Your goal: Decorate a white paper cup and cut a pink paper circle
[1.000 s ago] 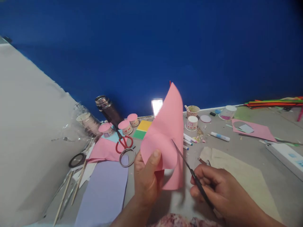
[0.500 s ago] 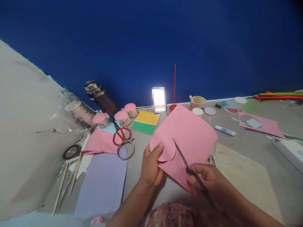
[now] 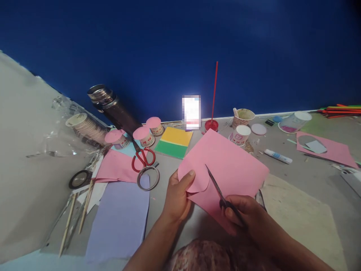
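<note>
A sheet of pink paper [image 3: 228, 162] is held up at a tilt above the table, partly cut along a curve that leaves a rounded flap at its left. My left hand [image 3: 179, 194] pinches that flap, thumb on top and fingers hidden beneath. In my right hand [image 3: 245, 214] is a pair of black-handled scissors [image 3: 216, 182], with fingers through the loops. Their blades lie across the sheet beside the curved cut, tips pointing up and left. The blades look nearly closed.
Left of my hands lie purple paper [image 3: 118, 222], a tape roll [image 3: 148, 178] and red-handled scissors [image 3: 143, 158]. Behind stand pink-topped cups [image 3: 143, 136] and a dark flask [image 3: 115, 111]. A glue tube [image 3: 278, 156] and pink paper with a round hole [image 3: 338, 148] lie at right.
The view has shifted slightly, so the table items sit a little differently. The sheet's right corner has swung right and down; both hands keep their holds.
</note>
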### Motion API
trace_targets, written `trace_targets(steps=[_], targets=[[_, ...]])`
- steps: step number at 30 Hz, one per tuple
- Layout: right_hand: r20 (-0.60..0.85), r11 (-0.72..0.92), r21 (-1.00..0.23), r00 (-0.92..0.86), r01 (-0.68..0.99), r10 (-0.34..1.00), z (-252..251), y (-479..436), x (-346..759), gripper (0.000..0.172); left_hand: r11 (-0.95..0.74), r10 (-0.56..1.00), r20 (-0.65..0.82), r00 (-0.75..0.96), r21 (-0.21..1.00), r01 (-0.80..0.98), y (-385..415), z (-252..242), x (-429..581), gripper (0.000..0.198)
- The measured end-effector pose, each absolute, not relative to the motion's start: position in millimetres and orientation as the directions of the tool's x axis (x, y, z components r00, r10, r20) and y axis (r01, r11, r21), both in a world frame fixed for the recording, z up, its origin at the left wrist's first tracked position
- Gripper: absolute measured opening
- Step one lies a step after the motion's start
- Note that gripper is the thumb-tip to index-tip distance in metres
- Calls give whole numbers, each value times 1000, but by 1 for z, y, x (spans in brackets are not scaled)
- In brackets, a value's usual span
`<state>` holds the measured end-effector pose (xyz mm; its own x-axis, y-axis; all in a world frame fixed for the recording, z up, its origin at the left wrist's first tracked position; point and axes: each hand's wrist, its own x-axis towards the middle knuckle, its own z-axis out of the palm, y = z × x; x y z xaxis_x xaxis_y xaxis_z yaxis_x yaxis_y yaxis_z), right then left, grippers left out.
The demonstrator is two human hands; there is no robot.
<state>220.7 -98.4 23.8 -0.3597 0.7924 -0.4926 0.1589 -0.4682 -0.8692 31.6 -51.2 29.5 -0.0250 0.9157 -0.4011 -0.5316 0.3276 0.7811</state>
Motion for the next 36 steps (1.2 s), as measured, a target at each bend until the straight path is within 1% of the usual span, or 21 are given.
trace_targets(steps=[8,12,16,19,25,30,33,36], targets=[[-503,-481,-863,-371,158,781,21,-96,225,46,335,919,-395,9,766,-549,-52,27,33,50],[-496,-468,-868,-366,167,787,19,-98,226,42,331,920,-391,12,760,-559,-51,25,33,49],[-497,-484,-865,-368,133,786,17,-99,227,37,329,924,-381,25,759,-561,-52,24,33,49],[-481,-464,-875,-370,143,794,17,-100,228,37,331,923,-383,28,757,-564,-52,24,33,49],[-482,-482,-870,-384,103,788,13,-103,228,33,335,918,-395,18,752,-568,-53,23,31,50],[-493,-490,-864,-383,112,782,14,-103,229,36,341,912,-411,13,739,-581,-53,25,31,51],[-495,-500,-861,-379,94,782,14,-103,229,35,350,906,-422,12,734,-581,-54,26,31,51],[-510,-519,-851,-374,84,775,14,-103,228,38,350,907,-421,12,737,-578,-54,27,31,50]])
